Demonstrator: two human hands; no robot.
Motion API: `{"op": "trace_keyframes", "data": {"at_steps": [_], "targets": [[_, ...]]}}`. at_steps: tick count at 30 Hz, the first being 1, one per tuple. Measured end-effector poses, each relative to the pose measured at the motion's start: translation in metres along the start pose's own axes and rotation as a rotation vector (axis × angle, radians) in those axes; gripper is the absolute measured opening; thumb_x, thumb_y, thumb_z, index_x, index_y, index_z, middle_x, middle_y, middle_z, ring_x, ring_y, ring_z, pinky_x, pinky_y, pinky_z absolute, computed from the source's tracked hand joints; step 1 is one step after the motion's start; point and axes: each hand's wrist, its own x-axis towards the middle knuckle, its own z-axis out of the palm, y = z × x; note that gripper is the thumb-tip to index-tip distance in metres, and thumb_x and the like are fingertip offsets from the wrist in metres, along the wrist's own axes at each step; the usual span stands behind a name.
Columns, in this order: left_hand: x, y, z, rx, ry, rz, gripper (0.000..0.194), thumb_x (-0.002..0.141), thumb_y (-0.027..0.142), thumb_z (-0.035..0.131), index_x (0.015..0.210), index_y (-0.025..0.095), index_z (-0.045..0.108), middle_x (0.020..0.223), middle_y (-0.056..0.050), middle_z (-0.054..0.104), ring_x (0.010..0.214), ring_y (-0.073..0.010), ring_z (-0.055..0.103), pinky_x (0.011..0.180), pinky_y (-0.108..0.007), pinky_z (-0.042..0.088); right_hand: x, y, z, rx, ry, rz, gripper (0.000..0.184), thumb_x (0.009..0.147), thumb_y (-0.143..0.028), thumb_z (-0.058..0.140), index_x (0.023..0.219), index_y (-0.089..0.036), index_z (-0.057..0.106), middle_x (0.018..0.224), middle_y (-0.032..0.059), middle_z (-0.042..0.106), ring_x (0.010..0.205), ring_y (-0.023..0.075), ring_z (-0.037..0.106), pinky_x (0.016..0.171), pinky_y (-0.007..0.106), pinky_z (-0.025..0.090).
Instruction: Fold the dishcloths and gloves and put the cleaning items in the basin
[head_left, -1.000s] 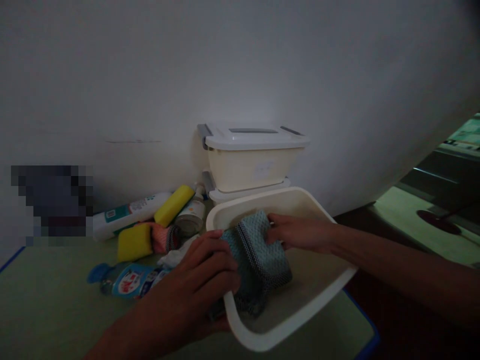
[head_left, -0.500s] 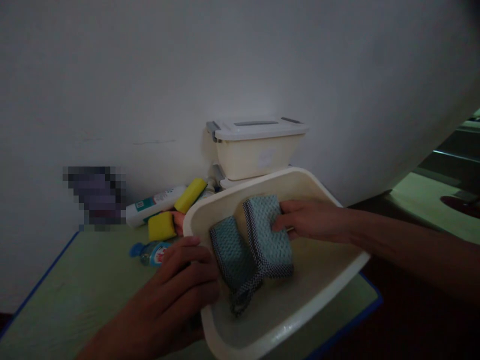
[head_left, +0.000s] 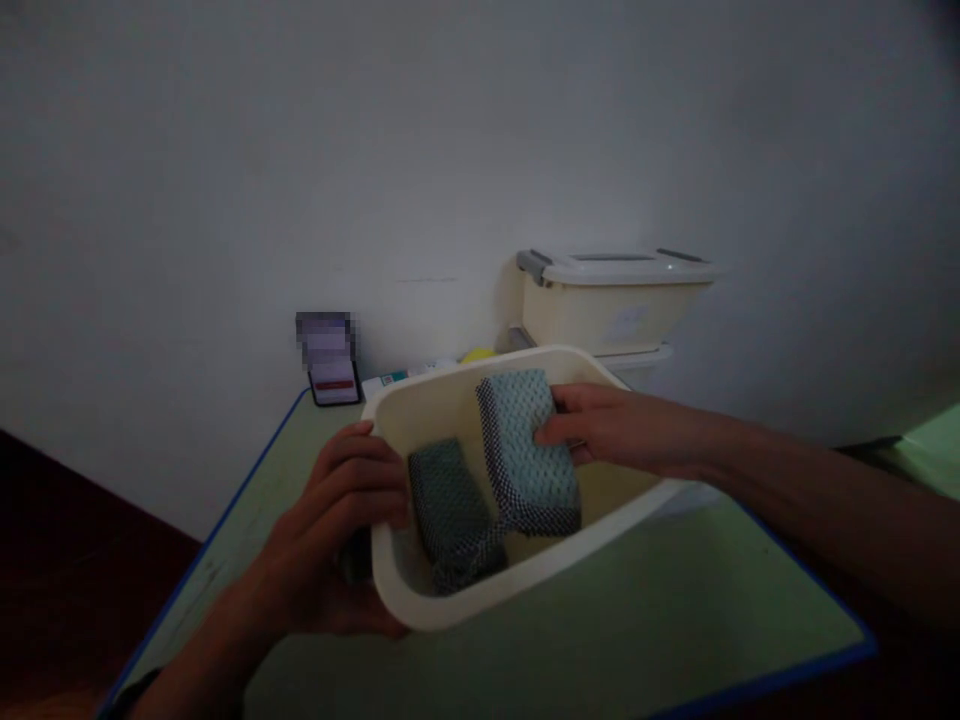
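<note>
My right hand (head_left: 592,425) pinches a light-blue textured scrub cloth (head_left: 529,440) with black-and-white checked edging, holding it raised inside a cream plastic basin (head_left: 480,595). A second, similar scrub cloth (head_left: 450,500), darker in the shade, rests at the basin's left side. The lower corners of the two cloths meet or overlap; whether they are joined I cannot tell. My left hand (head_left: 352,520) is closed around the basin's left wall, fingers over the rim and thumb low outside. Something dark (head_left: 356,555) shows between that palm and the basin, its kind unclear.
The green table (head_left: 525,660) has a blue edge. Against the wall, a phone (head_left: 335,385) leans upright. Behind the basin stand stacked lidded storage boxes (head_left: 600,315) with grey clips. A white bottle (head_left: 382,382) and a yellow sponge (head_left: 478,355) are mostly hidden behind the basin.
My view has turned left, so phone and boxes appear farther right. The basin now hides most of the bottle and sponges. Both hands keep their holds, and the basin is tilted less towards me.
</note>
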Motion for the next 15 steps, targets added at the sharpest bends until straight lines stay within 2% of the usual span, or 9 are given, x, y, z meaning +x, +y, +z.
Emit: {"op": "trace_keyframes", "data": {"at_steps": [3, 7, 11, 13, 15], "targets": [[0.002, -0.016, -0.006, 0.043, 0.008, 0.003, 0.053, 0.055, 0.048, 0.074, 0.093, 0.021, 0.048, 0.085, -0.004, 0.054, 0.087, -0.0244, 0.051, 0.098, -0.049, 0.033, 0.014, -0.011, 0.0, 0.038, 0.026, -0.037, 0.018, 0.079, -0.008, 0.048, 0.091, -0.017, 0.058, 0.092, 0.0038, 0.065, 0.077, 0.0127, 0.061, 0.075, 0.027, 0.05], [-0.003, -0.026, -0.003, 0.069, 0.032, -0.061, 0.049, 0.054, 0.031, 0.075, 0.092, 0.021, 0.045, 0.095, -0.006, 0.048, 0.099, -0.0271, 0.047, 0.1, -0.053, 0.03, 0.036, -0.017, 0.004, 0.079, 0.062, -0.082, 0.018, 0.079, -0.007, 0.047, 0.092, -0.014, 0.056, 0.096, 0.0067, 0.065, 0.079, 0.0135, 0.062, 0.077, 0.028, 0.051], [-0.015, -0.023, 0.005, 0.1, 0.148, -0.25, 0.052, 0.051, 0.027, 0.076, 0.093, 0.021, 0.047, 0.124, -0.011, 0.032, 0.124, -0.0366, 0.027, 0.104, -0.059, 0.023, 0.048, -0.019, 0.007, -0.067, 0.194, -0.209, 0.018, 0.08, -0.012, 0.048, 0.097, -0.014, 0.053, 0.098, 0.0086, 0.063, 0.084, 0.0169, 0.062, 0.077, 0.032, 0.051], [-0.02, -0.02, 0.011, 0.073, 0.219, -0.356, 0.055, 0.052, 0.026, 0.077, 0.098, 0.022, 0.048, 0.134, -0.011, 0.022, 0.13, -0.0379, 0.018, 0.103, -0.058, 0.025, 0.051, -0.019, 0.008, -0.184, 0.287, -0.274, 0.02, 0.08, -0.015, 0.049, 0.1, -0.015, 0.052, 0.1, 0.0092, 0.062, 0.086, 0.0188, 0.061, 0.075, 0.033, 0.052], [-0.025, -0.017, 0.02, 0.031, 0.275, -0.443, 0.063, 0.053, 0.03, 0.08, 0.106, 0.024, 0.047, 0.137, -0.011, 0.02, 0.131, -0.0378, 0.017, 0.103, -0.058, 0.027, 0.051, -0.018, 0.009, -0.271, 0.354, -0.355, 0.024, 0.081, -0.019, 0.05, 0.104, -0.017, 0.05, 0.107, 0.0099, 0.06, 0.093, 0.0202, 0.059, 0.077, 0.034, 0.051]]}}
